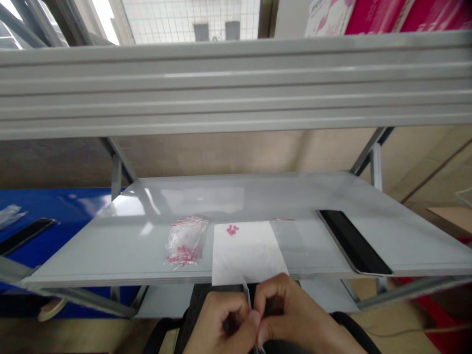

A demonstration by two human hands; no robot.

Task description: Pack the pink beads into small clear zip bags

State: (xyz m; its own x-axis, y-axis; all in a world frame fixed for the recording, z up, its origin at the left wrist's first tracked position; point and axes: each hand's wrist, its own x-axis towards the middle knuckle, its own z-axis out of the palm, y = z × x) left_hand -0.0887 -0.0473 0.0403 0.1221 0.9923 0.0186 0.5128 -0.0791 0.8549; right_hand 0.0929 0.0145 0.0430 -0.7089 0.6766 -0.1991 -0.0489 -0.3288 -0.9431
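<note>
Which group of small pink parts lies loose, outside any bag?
The little cluster on the white paper sheet; the others sit inside the clear plastic bag to its left.

Light source: bright daylight through a window [99, 19] at upper left of the frame, washed out to white
Glare: broad pale sheen across the shelf board [228, 196], upper middle of its surface
Blur: steel shelf beam [236, 88] soft across the upper frame (very close to the camera)
Shadow: left hand [219, 319] and right hand [295, 314] dim, lower middle
Distortion: shelf uprights [370, 152] lean outward toward the edges
</note>
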